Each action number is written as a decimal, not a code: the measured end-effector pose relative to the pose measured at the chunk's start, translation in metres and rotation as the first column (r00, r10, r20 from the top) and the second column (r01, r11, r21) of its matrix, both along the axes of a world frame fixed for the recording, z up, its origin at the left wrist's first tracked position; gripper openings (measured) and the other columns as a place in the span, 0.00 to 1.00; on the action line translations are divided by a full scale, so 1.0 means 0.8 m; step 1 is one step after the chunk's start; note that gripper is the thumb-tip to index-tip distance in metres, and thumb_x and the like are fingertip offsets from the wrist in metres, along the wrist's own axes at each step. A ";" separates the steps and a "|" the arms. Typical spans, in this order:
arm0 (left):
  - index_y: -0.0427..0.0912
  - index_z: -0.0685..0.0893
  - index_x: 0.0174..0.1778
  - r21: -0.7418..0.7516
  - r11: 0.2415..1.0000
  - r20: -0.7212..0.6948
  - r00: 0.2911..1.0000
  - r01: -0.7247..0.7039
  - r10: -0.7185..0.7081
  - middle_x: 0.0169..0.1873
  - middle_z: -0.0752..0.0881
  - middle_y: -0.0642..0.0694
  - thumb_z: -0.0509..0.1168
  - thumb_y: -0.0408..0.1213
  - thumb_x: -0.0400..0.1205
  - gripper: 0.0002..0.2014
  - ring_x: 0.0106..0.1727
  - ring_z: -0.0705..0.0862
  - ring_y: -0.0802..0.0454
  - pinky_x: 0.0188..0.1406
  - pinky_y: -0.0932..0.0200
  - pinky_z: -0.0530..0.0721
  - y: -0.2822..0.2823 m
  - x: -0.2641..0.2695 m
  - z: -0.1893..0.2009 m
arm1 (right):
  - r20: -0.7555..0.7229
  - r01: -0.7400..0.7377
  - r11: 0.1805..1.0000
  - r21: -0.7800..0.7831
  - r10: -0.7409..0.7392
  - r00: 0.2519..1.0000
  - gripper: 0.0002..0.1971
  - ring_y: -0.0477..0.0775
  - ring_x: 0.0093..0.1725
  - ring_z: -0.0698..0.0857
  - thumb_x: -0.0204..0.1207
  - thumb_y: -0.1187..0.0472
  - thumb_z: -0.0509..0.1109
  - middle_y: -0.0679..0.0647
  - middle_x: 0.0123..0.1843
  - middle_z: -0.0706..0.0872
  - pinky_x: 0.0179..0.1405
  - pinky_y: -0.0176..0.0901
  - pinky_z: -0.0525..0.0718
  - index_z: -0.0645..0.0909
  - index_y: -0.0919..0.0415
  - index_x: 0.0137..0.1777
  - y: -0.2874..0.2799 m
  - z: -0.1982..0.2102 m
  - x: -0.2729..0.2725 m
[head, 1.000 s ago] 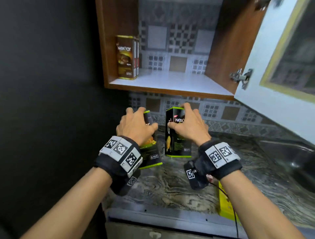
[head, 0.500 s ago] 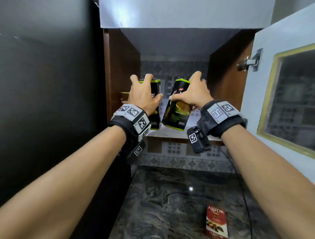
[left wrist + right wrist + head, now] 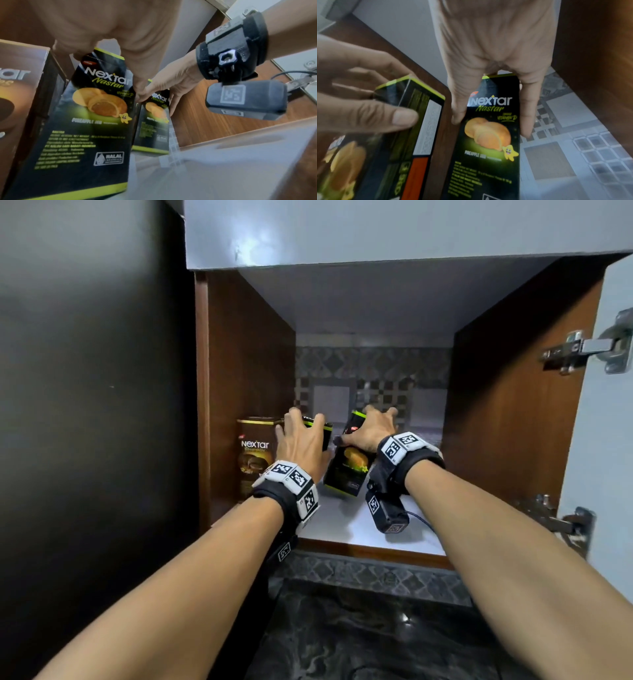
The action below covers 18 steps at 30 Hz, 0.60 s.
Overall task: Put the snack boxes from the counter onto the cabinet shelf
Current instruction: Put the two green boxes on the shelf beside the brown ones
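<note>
Both hands are inside the open cabinet, each gripping a black-and-green Nextar Nastar snack box by its top. My left hand point(image 3: 301, 440) holds the left box point(image 3: 327, 434), seen close in the left wrist view point(image 3: 89, 119), just right of a brown Nextar box point(image 3: 255, 460) standing at the shelf's left wall. My right hand point(image 3: 370, 429) holds the right box point(image 3: 346, 474), tilted above the white shelf point(image 3: 359, 529); the right wrist view shows its front point(image 3: 489, 142) with the thumb and fingers point(image 3: 529, 108) down its sides. Whether either box touches the shelf is unclear.
The cabinet has brown side walls point(image 3: 507, 419) and a tiled back. Its white door point(image 3: 613, 440) stands open at the right, with metal hinges point(image 3: 589, 350). A dark panel point(image 3: 89, 405) fills the left. The marbled counter point(image 3: 359, 635) lies below.
Both hands have carried their boxes from the counter up and forward into the cabinet. The boxes are now over the shelf beside the brown box.
</note>
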<state>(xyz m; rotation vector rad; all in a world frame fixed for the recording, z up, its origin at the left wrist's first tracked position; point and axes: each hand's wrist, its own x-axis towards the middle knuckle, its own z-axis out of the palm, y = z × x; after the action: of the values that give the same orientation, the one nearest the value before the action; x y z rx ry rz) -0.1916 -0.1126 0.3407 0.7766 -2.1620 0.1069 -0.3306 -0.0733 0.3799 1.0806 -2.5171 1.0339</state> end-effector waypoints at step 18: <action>0.49 0.51 0.82 -0.209 0.951 0.371 0.881 -0.227 0.292 0.82 0.59 0.41 0.78 0.65 0.58 0.62 0.85 0.45 0.37 0.73 0.19 0.41 -0.050 0.022 0.008 | 0.258 -0.322 0.926 0.196 0.268 0.928 0.44 0.67 0.55 0.89 0.55 0.62 0.81 0.63 0.58 0.86 0.52 0.66 0.90 0.66 0.59 0.73 -0.093 -0.009 -0.023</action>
<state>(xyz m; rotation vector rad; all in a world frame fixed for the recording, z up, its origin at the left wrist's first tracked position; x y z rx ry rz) -0.1737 -0.1527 0.3469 1.0181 -2.3746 0.6218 -0.3493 -0.1475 0.3726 1.5333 -2.7728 0.9983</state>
